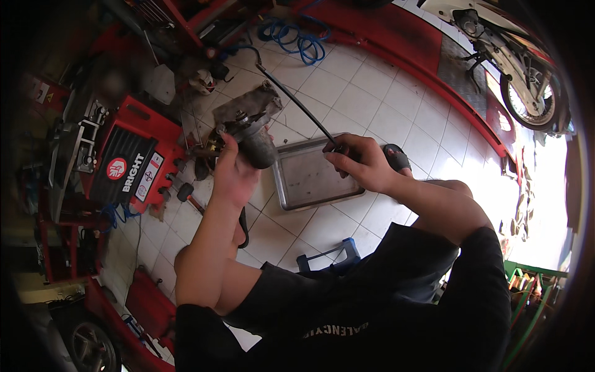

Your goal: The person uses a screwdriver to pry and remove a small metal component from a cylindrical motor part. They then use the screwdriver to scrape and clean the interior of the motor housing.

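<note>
apparently for steadiness, the left hand (pixel 234 177) has its grip wrapped around a dark cylindrical metal part (pixel 259 150) by the left edge of a metal tray (pixel 310 180), while the right hand (pixel 365 163) clamps its grip on 1 end of a long black rod (pixel 297 103).

Black short-sleeved shirt (pixel 403 335), dark shorts (pixel 409 254)

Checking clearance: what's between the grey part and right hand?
Between the grey part and right hand, the head view shows the metal tray, lower, on the floor.
</note>
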